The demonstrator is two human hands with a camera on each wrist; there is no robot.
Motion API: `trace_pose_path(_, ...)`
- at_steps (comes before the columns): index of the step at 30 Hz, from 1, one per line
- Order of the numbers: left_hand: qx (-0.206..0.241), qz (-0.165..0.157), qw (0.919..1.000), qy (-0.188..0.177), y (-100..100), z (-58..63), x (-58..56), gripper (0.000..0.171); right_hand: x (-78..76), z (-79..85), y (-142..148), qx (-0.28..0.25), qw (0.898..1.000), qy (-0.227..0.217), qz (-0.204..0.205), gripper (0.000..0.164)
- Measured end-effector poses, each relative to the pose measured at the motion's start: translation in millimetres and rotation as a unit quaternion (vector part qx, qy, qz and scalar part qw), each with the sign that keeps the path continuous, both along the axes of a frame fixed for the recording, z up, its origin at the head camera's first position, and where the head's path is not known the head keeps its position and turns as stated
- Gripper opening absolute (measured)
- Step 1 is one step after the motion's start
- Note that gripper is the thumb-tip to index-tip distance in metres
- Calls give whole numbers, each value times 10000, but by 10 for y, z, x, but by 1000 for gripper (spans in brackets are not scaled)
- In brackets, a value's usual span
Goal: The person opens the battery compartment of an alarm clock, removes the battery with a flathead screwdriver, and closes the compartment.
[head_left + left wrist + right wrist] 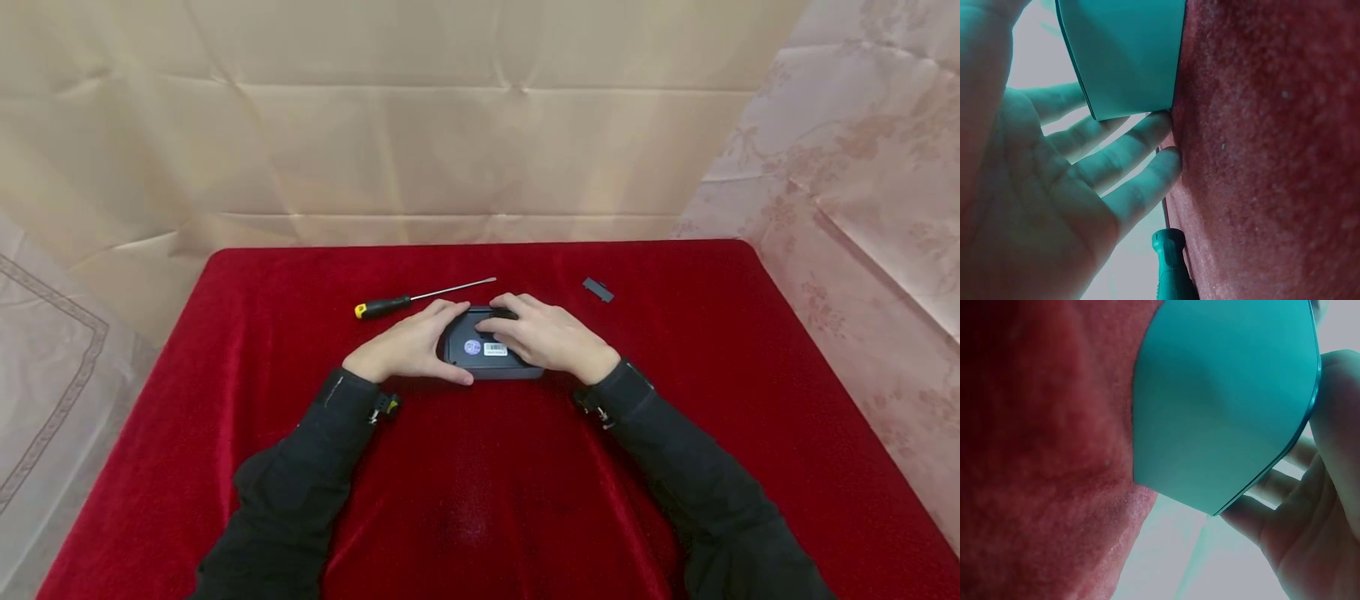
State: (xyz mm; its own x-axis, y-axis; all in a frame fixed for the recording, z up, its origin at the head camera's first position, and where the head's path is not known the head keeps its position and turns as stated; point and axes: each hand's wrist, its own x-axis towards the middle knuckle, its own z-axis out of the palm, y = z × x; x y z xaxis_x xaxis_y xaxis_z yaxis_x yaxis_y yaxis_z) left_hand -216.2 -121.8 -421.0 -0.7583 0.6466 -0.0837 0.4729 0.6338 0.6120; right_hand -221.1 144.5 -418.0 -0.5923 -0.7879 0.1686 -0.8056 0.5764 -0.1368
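On red cloth (465,483) — cream drapes (450,150) behind — spread left hand (409,343) and loose-fingered right hand (553,338) touch a device (472,363).

The device (502,373) is dark slate-grey, with a purple-and-white round sticker (472,347) and a white barcode label (495,349) striped in dark lines. The screwdriver (401,302) is black-handled, yellow-ended and silver-shanked; the battery cover (598,290) is dark grey. Black sleeves (300,475) cross the deep-red surface (465,500). The backdrop (450,158) is beige; the right-hand drape (862,192) is pale pink with darker pink florals.
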Motion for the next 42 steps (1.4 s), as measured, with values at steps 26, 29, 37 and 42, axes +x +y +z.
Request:
trace_pose_path(26,-5,12,10000,-7,-13,0,-19,110,-109,53,-108,-10,9994,333,-66,35)
trace_pose_path(29,-1,1,10000,1,-16,6,-23,110,-115,46,-92,-412,9987,286,26,29)
trace_pose_path(37,-70,8,10000,-19,-14,4,-23,111,-124,33,-74,-1010,9920,758,60,27)
trace_pose_path(42,-58,13,10000,-64,-11,-4,-10,111,-121,6,-87,-1190,9892,856,90,18)
